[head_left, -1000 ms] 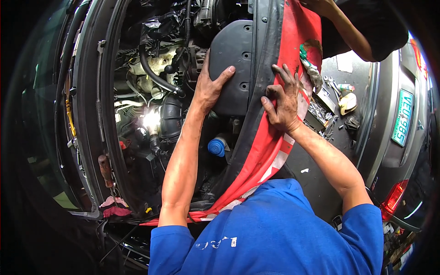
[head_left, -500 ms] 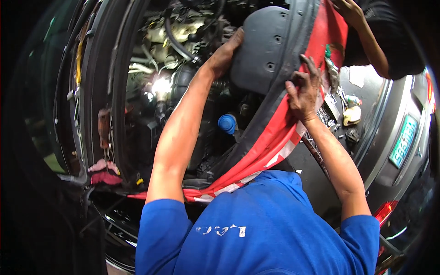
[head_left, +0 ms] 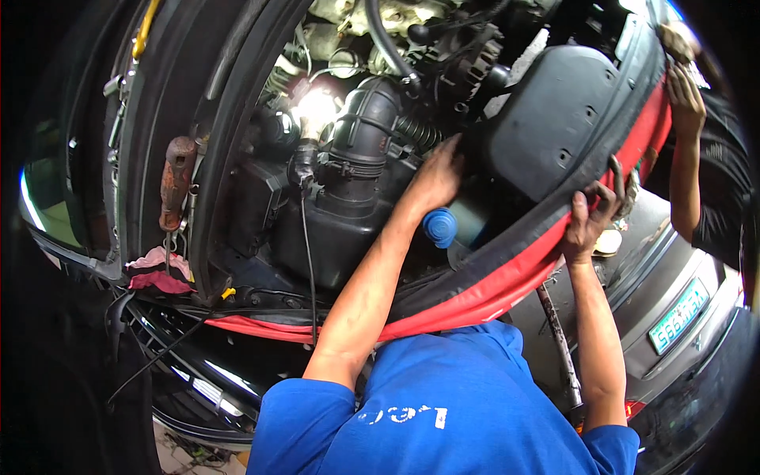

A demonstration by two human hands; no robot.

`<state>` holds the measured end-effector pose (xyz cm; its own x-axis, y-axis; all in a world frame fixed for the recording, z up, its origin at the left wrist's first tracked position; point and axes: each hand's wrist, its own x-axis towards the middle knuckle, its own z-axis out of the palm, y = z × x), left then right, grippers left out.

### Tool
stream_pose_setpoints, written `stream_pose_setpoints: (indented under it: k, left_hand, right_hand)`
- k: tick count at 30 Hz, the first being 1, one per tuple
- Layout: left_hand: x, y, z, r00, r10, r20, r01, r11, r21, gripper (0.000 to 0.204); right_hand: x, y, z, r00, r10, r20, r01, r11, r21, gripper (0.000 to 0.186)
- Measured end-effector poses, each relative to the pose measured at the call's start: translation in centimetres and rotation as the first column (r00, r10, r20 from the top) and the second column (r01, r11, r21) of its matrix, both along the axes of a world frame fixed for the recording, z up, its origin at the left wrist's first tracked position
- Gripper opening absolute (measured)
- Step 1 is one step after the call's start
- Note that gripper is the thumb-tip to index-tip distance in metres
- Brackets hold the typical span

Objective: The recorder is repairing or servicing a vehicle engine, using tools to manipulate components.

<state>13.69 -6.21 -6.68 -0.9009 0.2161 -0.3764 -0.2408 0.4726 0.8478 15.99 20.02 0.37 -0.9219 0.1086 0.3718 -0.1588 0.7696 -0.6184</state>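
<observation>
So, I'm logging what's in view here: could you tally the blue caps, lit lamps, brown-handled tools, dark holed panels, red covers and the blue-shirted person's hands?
Blue cap: 1
Lit lamp: 1
Brown-handled tool: 1
Dark holed panel: 1
Red cover: 1
Blue-shirted person's hands: 2 (left hand, right hand)
Total: 7

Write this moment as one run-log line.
left grip: just beyond blue cap, hold unclear | right grip: on red cover | black panel: ahead-left of right grip | corded bulb: lit
</observation>
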Motion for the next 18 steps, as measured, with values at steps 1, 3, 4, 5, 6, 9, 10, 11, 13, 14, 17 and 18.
stream_pose_setpoints:
  k: [1,3,4,5,6,9,10,11,13,14,17,18]
  left_hand:
    - [0.6,-0.1,-0.1,0.997,-0.011,-0.076,0.011,1.0,-0.001,0.047]
    - [0.4,0.1,0.0,0.99,-0.014,-0.142,0.016,1.0,0.015,0.046]
    - [-0.4,0.4,0.4,0.998,0.037,-0.043,-0.035,0.998,0.049,0.046]
    - [-1.2,0.8,0.8,0.995,0.08,0.059,-0.084,0.993,0.082,0.047]
    - [-1.5,0.9,0.5,0.994,0.087,0.065,-0.092,0.992,0.09,0.047]
    - [-3.8,2.3,-2.0,0.982,0.105,0.157,-0.143,0.957,0.254,0.046]
    - [-4.4,2.6,-3.3,0.98,0.109,0.169,-0.151,0.954,0.258,0.046]
    - [-5.3,2.1,-4.5,0.989,0.009,0.15,-0.031,0.989,0.144,0.044]
    - [-7.0,1.6,-7.8,0.981,-0.143,0.129,0.126,0.984,0.129,0.041]
    - [-7.4,1.7,-9.2,0.977,-0.183,0.108,0.155,0.962,0.226,0.04]
    - [-8.4,4.0,-8.6,0.946,-0.314,0.08,0.282,0.919,0.275,0.042]
    - [-8.2,4.0,-8.6,0.951,-0.278,0.137,0.23,0.929,0.291,0.042]
  right_hand:
    - [0.1,-0.2,-0.4,1.0,-0.019,0.018,0.021,0.993,-0.115,0.024]
    - [0.2,0.4,-0.2,1.0,0.011,0.018,-0.01,0.997,-0.074,0.024]
    - [0.2,0.4,-0.3,1.0,0.006,0.027,-0.003,0.991,-0.134,0.025]
    - [0.3,0.6,-0.1,0.998,0.024,0.049,-0.021,0.998,-0.058,0.028]
    - [0.2,0.3,-0.1,0.998,0.031,0.055,-0.028,0.998,-0.05,0.028]
    - [0.2,0.1,-0.4,0.999,0.011,0.047,-0.006,0.994,-0.111,0.038]
    - [0.2,-0.1,-0.3,0.998,0.016,0.059,-0.009,0.994,-0.105,0.038]
    - [0.0,-1.0,-0.4,0.998,0.018,0.052,-0.012,0.993,-0.121,0.038]
    - [0.0,-1.5,-0.6,0.999,0.013,0.052,-0.005,0.989,-0.147,0.04]
    - [0.0,-1.8,-0.8,0.998,0.009,0.063,0.0,0.99,-0.143,0.04]
    - [0.1,0.1,-0.2,0.999,0.002,0.04,0.0,0.999,-0.052,0.039]
    - [0.2,0.3,-0.2,0.999,0.004,0.041,-0.003,1.0,-0.016,0.039]
